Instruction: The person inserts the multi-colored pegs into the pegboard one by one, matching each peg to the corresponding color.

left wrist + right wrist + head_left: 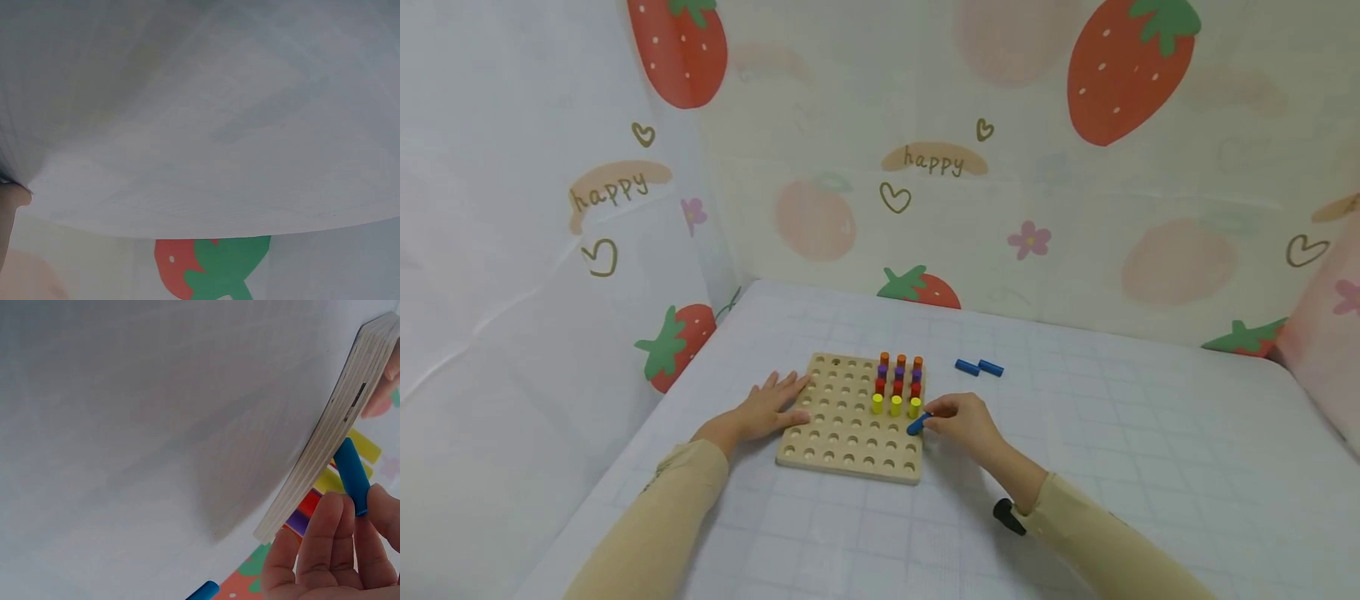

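Observation:
A light wooden pegboard (842, 467) with rows of round holes lies flat on the table. My right hand (964, 423) pinches a blue peg (917, 424) between thumb and fingers at the board's right edge, tilted, its lower end at a hole just in front of the yellow pegs (896, 406). The right wrist view shows the same blue peg (354, 476) against the board's layered edge (331, 428). Flat beside the board's left edge, my left hand (766, 408) has fingers spread, fingertips and thumb on the rim. Behind the yellow pegs stand red (898, 388), purple (899, 374) and orange pegs (901, 361).
Two loose blue pegs (979, 367) lie on the white tablecloth behind and right of the board. A black object (1009, 517) shows at the right cuff. Strawberry-printed cloth (1000, 167) hangs behind the table and at its left.

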`<state>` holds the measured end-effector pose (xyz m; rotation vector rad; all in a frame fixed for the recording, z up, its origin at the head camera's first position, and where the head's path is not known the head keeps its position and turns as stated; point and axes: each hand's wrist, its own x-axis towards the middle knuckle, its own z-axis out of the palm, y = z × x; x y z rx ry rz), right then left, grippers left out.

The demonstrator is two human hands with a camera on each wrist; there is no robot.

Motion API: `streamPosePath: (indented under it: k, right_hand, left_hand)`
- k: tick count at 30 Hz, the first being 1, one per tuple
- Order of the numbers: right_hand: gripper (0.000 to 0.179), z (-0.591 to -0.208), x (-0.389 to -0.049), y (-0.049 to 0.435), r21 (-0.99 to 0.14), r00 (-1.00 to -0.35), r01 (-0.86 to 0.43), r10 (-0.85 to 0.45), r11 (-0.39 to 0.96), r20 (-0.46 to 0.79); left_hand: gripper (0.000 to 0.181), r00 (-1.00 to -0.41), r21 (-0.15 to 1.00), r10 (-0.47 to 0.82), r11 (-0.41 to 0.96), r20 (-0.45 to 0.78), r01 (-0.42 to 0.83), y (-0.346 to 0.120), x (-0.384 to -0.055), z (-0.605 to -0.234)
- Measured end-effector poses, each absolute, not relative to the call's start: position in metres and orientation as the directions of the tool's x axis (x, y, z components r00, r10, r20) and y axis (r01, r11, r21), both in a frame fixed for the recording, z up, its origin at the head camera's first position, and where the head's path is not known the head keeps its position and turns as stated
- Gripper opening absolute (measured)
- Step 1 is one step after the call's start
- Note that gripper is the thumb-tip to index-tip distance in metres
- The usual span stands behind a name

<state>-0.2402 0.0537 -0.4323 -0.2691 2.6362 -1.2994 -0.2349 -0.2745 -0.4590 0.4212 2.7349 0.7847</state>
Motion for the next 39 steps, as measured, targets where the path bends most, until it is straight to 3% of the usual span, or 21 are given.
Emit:
streamPosePath:
  k: [10, 22, 39]
  right_hand:
    - [0.021, -0.4378, -0.2411, 0.0540, -0.839, -0.963, -0.048, -0.248, 0.542, -0.105]
    - [0.017, -0.4334, -0.2400, 0.0524, -0.800, -0.964, -0.122, -0.262, 0.587, -0.045]
    - [0.018, -0.4341, -0.2387, 0.0472, -0.838, -0.954, -0.072, -0.283, 0.541, -0.100]
  left_hand:
    - [0.079, -0.923, 0.549, 0.347, 0.810, -0.165, 0.206, -0.2742, -0.2361, -0.4605]
    - [0.079, -0.924, 0.551, 0.346, 0.809, -0.165, 0.205, -0.2747, -0.2352, -0.4604]
    - [0.079, -0.926, 0.553, 0.340, 0.809, -0.166, 0.199, -0.2740, -0.2351, -0.4606]
